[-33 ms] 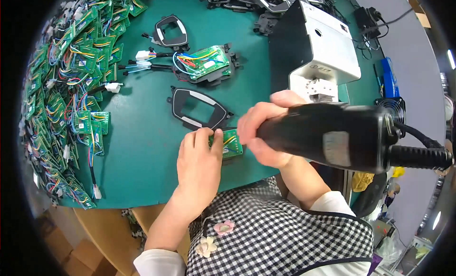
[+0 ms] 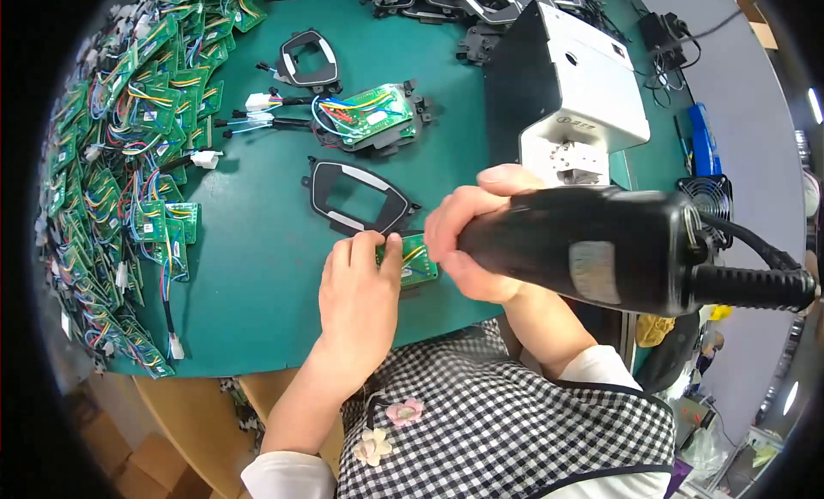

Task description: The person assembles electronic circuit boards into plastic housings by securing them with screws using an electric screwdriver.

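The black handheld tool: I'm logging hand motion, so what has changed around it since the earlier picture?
The right hand and the black tool it grips have shifted slightly to the left. Nothing was visibly grasped or released. The left hand stays at the green circuit board.

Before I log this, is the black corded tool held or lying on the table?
Held: the right hand is wrapped around the narrower end of the black corded tool.
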The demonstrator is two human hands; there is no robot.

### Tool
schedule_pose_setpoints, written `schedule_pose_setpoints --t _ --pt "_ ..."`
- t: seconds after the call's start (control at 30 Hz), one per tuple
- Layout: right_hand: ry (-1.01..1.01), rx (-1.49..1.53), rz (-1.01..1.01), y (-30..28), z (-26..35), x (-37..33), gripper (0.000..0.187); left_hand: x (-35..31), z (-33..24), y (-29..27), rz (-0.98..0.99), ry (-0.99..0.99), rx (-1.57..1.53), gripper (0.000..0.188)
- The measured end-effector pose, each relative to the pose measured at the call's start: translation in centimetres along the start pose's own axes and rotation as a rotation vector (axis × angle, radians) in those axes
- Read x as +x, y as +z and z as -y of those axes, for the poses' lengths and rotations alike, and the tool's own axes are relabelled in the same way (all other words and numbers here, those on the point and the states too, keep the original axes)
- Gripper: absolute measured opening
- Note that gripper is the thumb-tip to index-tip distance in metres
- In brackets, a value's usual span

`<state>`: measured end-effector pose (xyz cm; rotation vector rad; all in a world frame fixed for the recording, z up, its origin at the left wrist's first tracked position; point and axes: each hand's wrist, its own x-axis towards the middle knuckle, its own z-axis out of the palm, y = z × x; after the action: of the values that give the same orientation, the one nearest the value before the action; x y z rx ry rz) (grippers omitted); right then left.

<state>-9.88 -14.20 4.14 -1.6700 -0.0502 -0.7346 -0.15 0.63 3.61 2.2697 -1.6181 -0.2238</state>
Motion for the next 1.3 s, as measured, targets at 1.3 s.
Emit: schedule_pose_setpoints --t 1.3 --pt "-0.031 -0.063 -0.093 -1.6 0.3 -1.2 0.056 -0.5 -1.4 1.2 -0.077 -0.098 -0.23 0.053"
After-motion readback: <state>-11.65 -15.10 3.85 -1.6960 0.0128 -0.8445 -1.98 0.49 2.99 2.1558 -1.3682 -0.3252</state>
